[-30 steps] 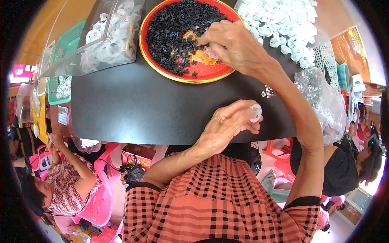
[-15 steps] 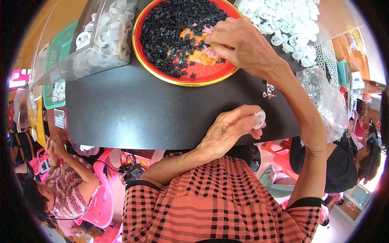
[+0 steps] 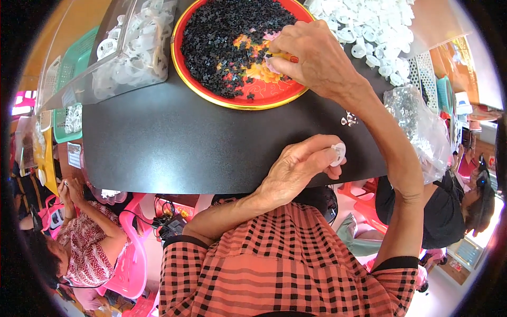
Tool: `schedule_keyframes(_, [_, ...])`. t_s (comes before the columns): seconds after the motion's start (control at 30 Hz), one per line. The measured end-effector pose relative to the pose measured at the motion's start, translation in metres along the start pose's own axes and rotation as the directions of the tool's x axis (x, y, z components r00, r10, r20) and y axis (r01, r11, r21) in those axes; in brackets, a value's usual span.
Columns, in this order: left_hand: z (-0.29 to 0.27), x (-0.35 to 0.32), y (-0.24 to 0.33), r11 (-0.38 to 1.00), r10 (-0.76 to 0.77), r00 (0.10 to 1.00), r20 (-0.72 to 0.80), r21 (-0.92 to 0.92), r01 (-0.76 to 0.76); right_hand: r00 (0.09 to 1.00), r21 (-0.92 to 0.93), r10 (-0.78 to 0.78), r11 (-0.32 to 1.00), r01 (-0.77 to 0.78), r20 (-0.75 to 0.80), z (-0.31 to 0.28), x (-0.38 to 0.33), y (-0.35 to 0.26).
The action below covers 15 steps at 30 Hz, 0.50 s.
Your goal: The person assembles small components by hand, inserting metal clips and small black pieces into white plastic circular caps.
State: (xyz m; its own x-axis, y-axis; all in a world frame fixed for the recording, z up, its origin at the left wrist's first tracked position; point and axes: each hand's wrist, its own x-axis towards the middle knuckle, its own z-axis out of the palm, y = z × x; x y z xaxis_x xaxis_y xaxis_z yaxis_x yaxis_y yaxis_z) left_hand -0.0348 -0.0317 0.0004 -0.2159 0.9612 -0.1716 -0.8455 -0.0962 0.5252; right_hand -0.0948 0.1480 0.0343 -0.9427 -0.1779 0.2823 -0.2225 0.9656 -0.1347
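My left hand (image 3: 301,166) is closed around a small round white plastic part (image 3: 338,154), held between thumb and fingers above the table's near edge. Farther off, my right hand (image 3: 325,61) reaches over a round red tray (image 3: 232,102) with a gold rim and flower pattern. Its thumb and fingers are bent together at the tray's right side; whatever is between the tips is too small or hidden to make out. Many tiny black cross-shaped pieces (image 3: 222,39) cover most of the tray, leaving its printed flowers bare near my fingers.
A clear bin (image 3: 132,68) of white parts stands at the left. More white parts (image 3: 364,31) are heaped at the back right. A few small shiny pieces (image 3: 349,119) lie near a plastic bag (image 3: 414,127). Other people sit on both sides; one at left is beside a pink chair (image 3: 134,253).
My right hand has shifted only slightly over the tray, its fingers bent a little differently. My left hand still holds the white part. The whole view has moved a little.
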Motion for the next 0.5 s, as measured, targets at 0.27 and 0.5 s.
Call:
schedule_keyframes(0.27, [0.003,0.001,0.000,1.000,0.023,1.000,-0.014,-0.021,-0.023,0.997,0.068,-0.051,0.997,0.047,0.054,0.001,0.004,0.007])
schedule_keyframes(0.5, [0.005,-0.001,0.003,0.999,0.032,0.999,-0.020,0.027,-0.031,0.999,0.098,-0.012,0.995,0.008,0.049,-0.012,0.003,0.006])
